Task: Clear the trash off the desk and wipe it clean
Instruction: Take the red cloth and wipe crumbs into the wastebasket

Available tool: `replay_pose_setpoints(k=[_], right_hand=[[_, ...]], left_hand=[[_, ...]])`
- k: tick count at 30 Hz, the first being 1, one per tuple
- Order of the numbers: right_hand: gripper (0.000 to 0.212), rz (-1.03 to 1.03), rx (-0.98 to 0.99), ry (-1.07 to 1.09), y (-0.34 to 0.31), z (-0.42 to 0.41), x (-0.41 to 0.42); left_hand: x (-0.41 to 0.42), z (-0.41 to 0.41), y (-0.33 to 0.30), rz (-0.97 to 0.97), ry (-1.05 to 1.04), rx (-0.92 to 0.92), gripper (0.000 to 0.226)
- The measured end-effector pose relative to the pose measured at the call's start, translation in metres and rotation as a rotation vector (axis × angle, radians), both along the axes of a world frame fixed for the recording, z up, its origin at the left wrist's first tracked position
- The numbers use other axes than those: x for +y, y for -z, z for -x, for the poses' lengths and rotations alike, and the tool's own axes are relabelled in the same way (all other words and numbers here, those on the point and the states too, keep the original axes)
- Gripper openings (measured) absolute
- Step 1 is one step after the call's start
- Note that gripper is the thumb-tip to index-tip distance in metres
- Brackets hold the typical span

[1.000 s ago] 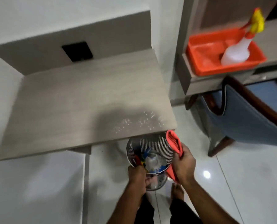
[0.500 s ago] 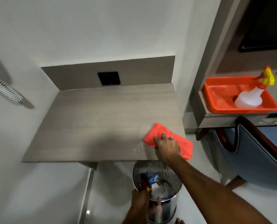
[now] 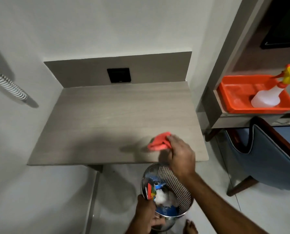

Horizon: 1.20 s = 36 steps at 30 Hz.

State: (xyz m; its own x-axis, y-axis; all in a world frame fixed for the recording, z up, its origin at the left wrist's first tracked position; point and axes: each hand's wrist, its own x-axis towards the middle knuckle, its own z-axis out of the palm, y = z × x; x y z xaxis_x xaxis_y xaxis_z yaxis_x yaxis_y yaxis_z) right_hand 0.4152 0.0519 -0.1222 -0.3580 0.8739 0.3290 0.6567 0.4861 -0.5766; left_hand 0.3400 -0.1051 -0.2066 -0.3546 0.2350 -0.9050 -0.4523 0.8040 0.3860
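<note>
The grey wood-grain desk fills the middle of the view. My right hand grips a bunched red cloth near the desk's front right corner; the cloth looks blurred and just above or on the surface. Below the desk's front edge, my left hand holds the rim of a perforated metal trash bin. The bin holds crumpled white paper and blue and coloured wrappers.
An orange tray with a white spray bottle sits on a shelf at the right. A blue chair stands under it. A black socket plate is in the desk's back panel. White walls enclose left and back.
The cloth went from beside the bin up onto the desk, lay spread flat half a second ago, and is now bunched up in my right hand. My left hand stays on the bin.
</note>
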Motion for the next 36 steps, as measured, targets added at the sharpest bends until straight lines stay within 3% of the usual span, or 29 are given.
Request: replay_pose_setpoints(k=[2, 6, 8, 12, 15, 18, 23, 25, 27, 32, 36], right_hand=[[0.042, 0.088, -0.19, -0.008, -0.001, 0.03, 0.036], [0.055, 0.234, -0.753, -0.125, 0.032, 0.069, 0.046], [0.053, 0.168, -0.728, -0.182, 0.045, 0.072, 0.03], [0.05, 0.024, -0.602, -0.49, 0.051, 0.043, -0.032], [0.057, 0.075, -0.604, -0.61, 0.06, -0.005, -0.071], [0.034, 0.127, -0.521, -0.523, 0.075, -0.046, -0.087], [0.071, 0.31, -0.561, -0.254, 0.123, -0.065, -0.078], [0.067, 0.428, -0.563, -0.187, 0.16, -0.074, -0.073], [0.064, 0.51, -0.627, -0.157, 0.206, -0.086, -0.072], [0.068, 0.686, -0.508, -0.073, 0.325, -0.113, -0.08], [0.069, 0.735, -0.496, -0.069, 0.404, -0.13, -0.086]], left_hand=[[0.0, 0.011, -0.002, -0.019, 0.015, -0.007, 0.033], [-0.003, 0.031, -0.008, -0.04, 0.033, -0.066, 0.046], [-0.007, 0.039, -0.012, -0.05, 0.046, -0.14, 0.043], [-0.024, 0.048, -0.013, -0.075, 0.085, -0.116, 0.032], [-0.029, 0.049, -0.009, -0.091, 0.115, -0.114, 0.028], [-0.026, 0.042, 0.009, -0.084, 0.172, -0.121, 0.036], [-0.016, 0.01, 0.074, -0.05, 0.218, -0.11, 0.027], [-0.01, -0.002, 0.111, -0.047, 0.206, -0.131, 0.017], [-0.001, -0.014, 0.151, -0.053, 0.206, -0.149, 0.024], [0.022, -0.038, 0.27, 0.003, 0.2, -0.145, 0.024], [0.035, -0.053, 0.351, 0.078, 0.253, -0.174, 0.04]])
